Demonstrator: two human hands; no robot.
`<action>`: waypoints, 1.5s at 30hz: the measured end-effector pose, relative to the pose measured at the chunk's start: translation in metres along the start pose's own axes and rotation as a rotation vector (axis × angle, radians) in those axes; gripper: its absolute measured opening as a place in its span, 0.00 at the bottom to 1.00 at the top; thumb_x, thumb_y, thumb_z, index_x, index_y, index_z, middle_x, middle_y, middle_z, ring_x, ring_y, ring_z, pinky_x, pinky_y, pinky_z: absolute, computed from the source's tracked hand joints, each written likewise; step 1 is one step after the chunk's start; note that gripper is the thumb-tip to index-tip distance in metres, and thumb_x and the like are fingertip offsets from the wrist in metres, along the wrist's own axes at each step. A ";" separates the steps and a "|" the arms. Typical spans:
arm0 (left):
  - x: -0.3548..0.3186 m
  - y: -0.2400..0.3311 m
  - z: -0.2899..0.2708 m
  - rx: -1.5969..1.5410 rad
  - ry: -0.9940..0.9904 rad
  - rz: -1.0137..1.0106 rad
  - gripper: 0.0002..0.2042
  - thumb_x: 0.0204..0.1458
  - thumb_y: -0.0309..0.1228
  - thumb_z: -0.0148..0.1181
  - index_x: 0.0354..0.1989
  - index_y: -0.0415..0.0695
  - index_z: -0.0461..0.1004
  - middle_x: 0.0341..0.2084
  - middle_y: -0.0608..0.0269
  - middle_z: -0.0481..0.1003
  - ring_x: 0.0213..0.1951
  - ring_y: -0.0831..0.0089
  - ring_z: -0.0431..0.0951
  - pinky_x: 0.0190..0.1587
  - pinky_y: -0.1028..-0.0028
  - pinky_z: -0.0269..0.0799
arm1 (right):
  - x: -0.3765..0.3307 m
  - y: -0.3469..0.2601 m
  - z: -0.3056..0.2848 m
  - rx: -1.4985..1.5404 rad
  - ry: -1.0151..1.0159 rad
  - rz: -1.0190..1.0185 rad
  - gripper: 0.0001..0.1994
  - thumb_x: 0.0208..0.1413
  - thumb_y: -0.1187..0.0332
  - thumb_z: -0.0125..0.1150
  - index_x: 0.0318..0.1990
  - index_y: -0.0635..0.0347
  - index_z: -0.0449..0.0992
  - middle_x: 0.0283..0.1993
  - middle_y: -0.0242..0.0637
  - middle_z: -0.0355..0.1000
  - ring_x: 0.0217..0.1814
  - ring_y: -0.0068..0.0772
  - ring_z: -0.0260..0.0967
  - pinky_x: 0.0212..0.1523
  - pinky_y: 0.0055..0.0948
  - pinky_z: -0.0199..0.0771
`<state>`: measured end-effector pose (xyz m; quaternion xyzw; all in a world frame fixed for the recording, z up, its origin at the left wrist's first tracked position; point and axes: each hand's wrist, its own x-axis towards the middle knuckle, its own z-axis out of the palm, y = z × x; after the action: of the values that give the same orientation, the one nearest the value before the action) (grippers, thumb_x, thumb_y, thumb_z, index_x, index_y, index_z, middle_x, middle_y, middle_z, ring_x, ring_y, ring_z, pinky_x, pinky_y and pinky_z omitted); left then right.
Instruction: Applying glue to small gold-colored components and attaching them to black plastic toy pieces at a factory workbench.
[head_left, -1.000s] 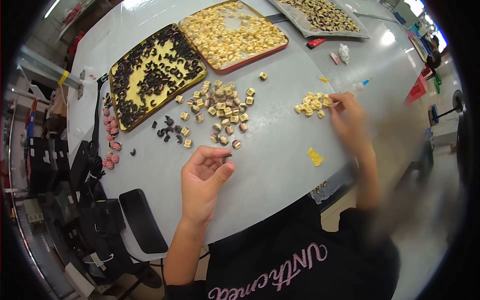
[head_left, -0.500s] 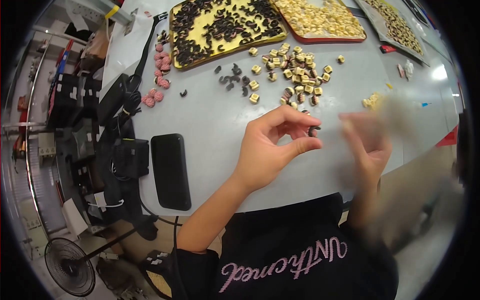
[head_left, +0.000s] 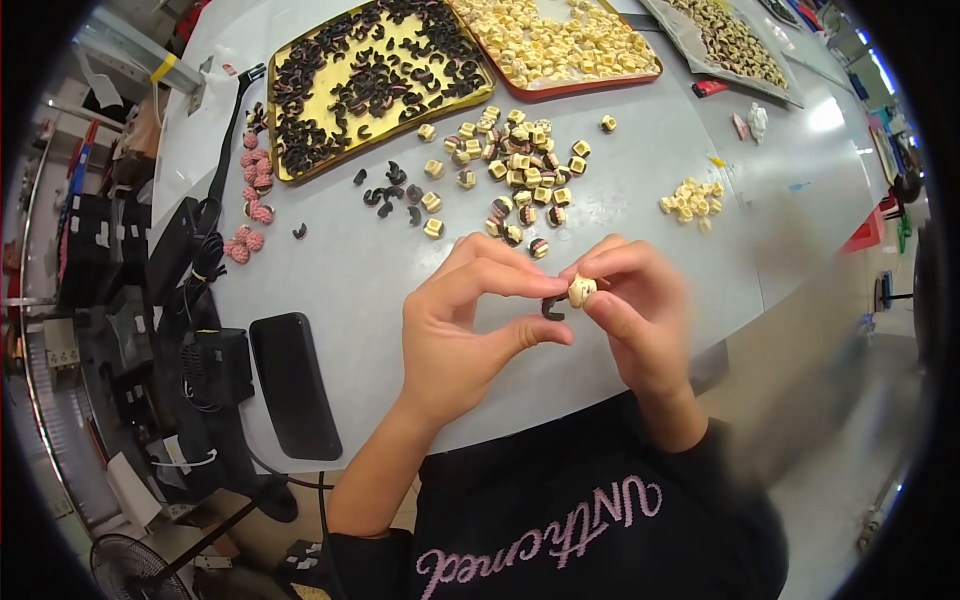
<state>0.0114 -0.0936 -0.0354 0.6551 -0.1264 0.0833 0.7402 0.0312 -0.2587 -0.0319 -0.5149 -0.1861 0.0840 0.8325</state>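
Note:
Between the thumb and forefinger of my left hand (head_left: 455, 325) is a small black curved piece (head_left: 552, 308), shaped like a C. Close against it, my right hand (head_left: 645, 310) pinches a small cream-coloured piece (head_left: 582, 291) by its sides. The two pieces meet or nearly meet; I cannot tell if they touch. Just beyond my hands lies a heap of joined cream-and-black pieces (head_left: 525, 165). Several loose black curved pieces (head_left: 390, 190) lie left of that heap. A small pile of loose cream pieces (head_left: 692, 203) sits to the right.
A yellow tray (head_left: 320, 95) of black pieces and a red-rimmed tray (head_left: 585, 90) of cream pieces stand at the back. A bag of finished-looking pieces (head_left: 735, 45) lies at far right. Pink bumpy pieces (head_left: 257, 170), a black phone (head_left: 295, 385) and cables (head_left: 205, 255) are at left.
My right hand has come in from the right, now with a cream piece, to meet the black piece in my left hand. The view has shifted, so the table things appear further left.

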 end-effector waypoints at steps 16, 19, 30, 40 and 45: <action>0.001 0.000 -0.001 0.309 0.013 0.198 0.16 0.28 0.23 0.71 0.30 0.44 0.77 0.30 0.65 0.72 0.34 0.73 0.67 0.37 0.75 0.64 | -0.001 0.001 -0.004 0.240 -0.058 0.227 0.11 0.47 0.82 0.59 0.40 0.70 0.70 0.40 0.42 0.70 0.44 0.29 0.68 0.46 0.28 0.69; 0.002 0.001 -0.001 0.482 0.019 0.327 0.16 0.28 0.24 0.71 0.31 0.45 0.78 0.30 0.65 0.73 0.33 0.72 0.67 0.36 0.75 0.64 | 0.000 -0.003 -0.003 0.309 -0.049 0.300 0.11 0.47 0.81 0.59 0.40 0.70 0.69 0.41 0.42 0.70 0.45 0.29 0.68 0.46 0.28 0.69; 0.002 0.004 0.005 0.629 0.078 0.416 0.19 0.26 0.30 0.71 0.33 0.45 0.79 0.29 0.68 0.73 0.32 0.71 0.67 0.34 0.74 0.64 | -0.002 -0.002 -0.013 0.208 -0.035 0.164 0.15 0.48 0.81 0.57 0.46 0.73 0.68 0.42 0.45 0.70 0.44 0.33 0.71 0.46 0.28 0.71; 0.004 0.007 0.003 0.609 0.085 0.438 0.17 0.27 0.28 0.71 0.32 0.45 0.79 0.29 0.67 0.74 0.32 0.71 0.67 0.33 0.74 0.64 | 0.002 0.003 -0.015 0.160 -0.098 0.029 0.14 0.48 0.82 0.56 0.44 0.71 0.68 0.42 0.45 0.69 0.44 0.30 0.68 0.45 0.26 0.70; 0.004 0.013 -0.001 0.601 0.108 0.458 0.14 0.33 0.26 0.68 0.33 0.45 0.78 0.29 0.66 0.74 0.31 0.71 0.68 0.33 0.74 0.64 | 0.014 -0.012 -0.009 -0.280 -0.010 0.009 0.10 0.49 0.83 0.54 0.41 0.69 0.69 0.39 0.42 0.68 0.45 0.28 0.66 0.45 0.25 0.69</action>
<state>0.0116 -0.0911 -0.0221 0.7926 -0.2000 0.3143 0.4827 0.0472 -0.2666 -0.0218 -0.6266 -0.1977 0.0634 0.7512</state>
